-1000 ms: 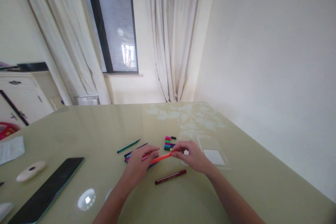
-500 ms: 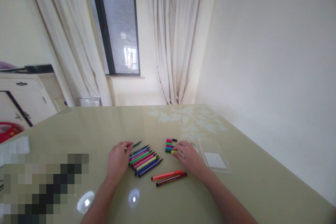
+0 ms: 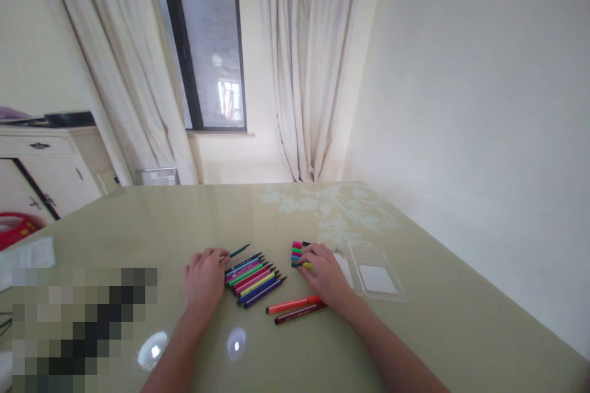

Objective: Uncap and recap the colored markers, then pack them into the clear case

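Observation:
My left hand [image 3: 205,276] has its fingers closed round the rear end of an uncapped dark green felt-tip pen [image 3: 238,250], whose tip points away to the right. Beside it lies a slanted row of several uncapped felt-tip pens [image 3: 253,282] in blue, yellow, pink, red and green. My right hand [image 3: 327,273] bends over a small group of coloured pen caps [image 3: 297,252], its fingertips pinched on a yellow cap [image 3: 306,265]. Part of the group is hidden by that hand. Below its wrist lie two capped pens, one orange [image 3: 292,305] and one dark red [image 3: 297,314].
A clear plastic case [image 3: 396,295] with white card lies open right of my right hand. At the left table edge are a white cloth [image 3: 32,261] and a pixelated area. A wall runs along the right side, with a window and curtains behind the glossy table [image 3: 193,215].
My right hand has shifted slightly left, now covering the ends of the orange and dark red pens. My left hand has drawn back a little left, and more of the dark green pen shows.

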